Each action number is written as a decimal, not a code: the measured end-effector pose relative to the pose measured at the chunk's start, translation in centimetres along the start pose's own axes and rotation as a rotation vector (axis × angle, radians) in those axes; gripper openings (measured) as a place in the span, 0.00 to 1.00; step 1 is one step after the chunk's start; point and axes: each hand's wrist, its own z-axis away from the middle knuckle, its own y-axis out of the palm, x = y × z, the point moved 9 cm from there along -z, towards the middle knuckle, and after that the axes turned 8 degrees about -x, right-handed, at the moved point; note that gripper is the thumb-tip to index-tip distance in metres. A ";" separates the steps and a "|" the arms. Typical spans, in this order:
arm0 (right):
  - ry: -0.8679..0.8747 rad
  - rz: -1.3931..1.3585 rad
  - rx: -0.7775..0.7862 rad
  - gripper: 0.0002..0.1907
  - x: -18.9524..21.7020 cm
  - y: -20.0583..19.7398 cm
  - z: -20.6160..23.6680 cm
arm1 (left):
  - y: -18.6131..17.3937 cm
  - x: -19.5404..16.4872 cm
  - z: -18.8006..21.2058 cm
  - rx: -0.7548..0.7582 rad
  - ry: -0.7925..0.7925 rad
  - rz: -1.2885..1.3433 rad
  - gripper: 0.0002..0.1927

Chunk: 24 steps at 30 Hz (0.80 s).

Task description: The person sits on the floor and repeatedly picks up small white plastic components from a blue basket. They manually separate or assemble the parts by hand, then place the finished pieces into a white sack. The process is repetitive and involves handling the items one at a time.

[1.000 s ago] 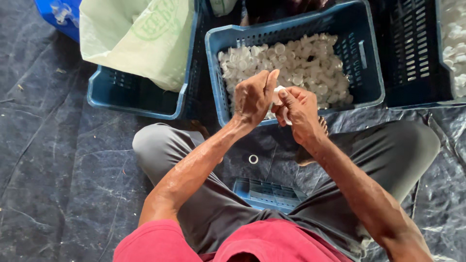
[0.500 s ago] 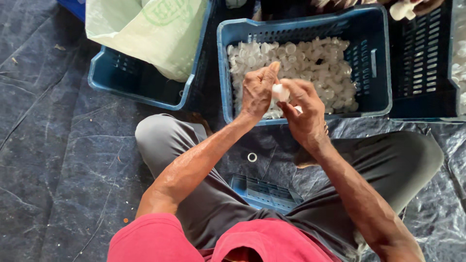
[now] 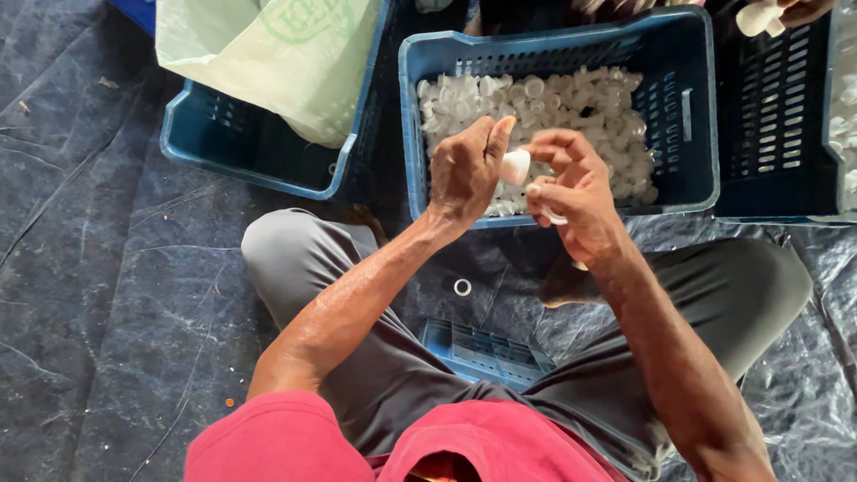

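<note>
Over the near rim of the blue crate [image 3: 696,134] of white caps [image 3: 580,98], I sit cross-legged on the dark plastic sheet [image 3: 107,295], my left hand [image 3: 466,170] and right hand [image 3: 576,198] raised close together. Both pinch a small white cap [image 3: 515,167] between fingertips, my right also curled round a second white piece [image 3: 553,217]. A second blue crate [image 3: 259,156] with a pale green sack [image 3: 277,54] crowds the left edge, a dark crate [image 3: 777,116] the right; open sheet lies wide to my left, with a loose white ring [image 3: 462,286] and a small blue tray [image 3: 482,353] between my knees.
</note>
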 end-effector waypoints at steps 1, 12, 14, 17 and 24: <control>0.044 -0.061 -0.044 0.22 0.2 -0.1 0.2 | 0.0 0.2 0.0 0.005 -0.021 0.007 0.21; 0.191 -0.022 0.038 0.19 -1.0 1.6 0.3 | 0.5 -1.0 0.7 0.014 0.138 -0.070 0.21; 0.247 -0.102 0.001 0.20 -1.8 0.9 0.4 | 0.3 -0.7 0.6 0.016 0.122 -0.059 0.21; 0.330 -0.222 -0.060 0.22 -3.3 -0.2 0.3 | 0.4 -0.8 0.7 0.034 0.143 -0.086 0.21; 0.211 -0.030 0.031 0.25 -3.9 -0.6 -0.2 | 0.3 -1.5 1.0 0.038 0.202 -0.093 0.20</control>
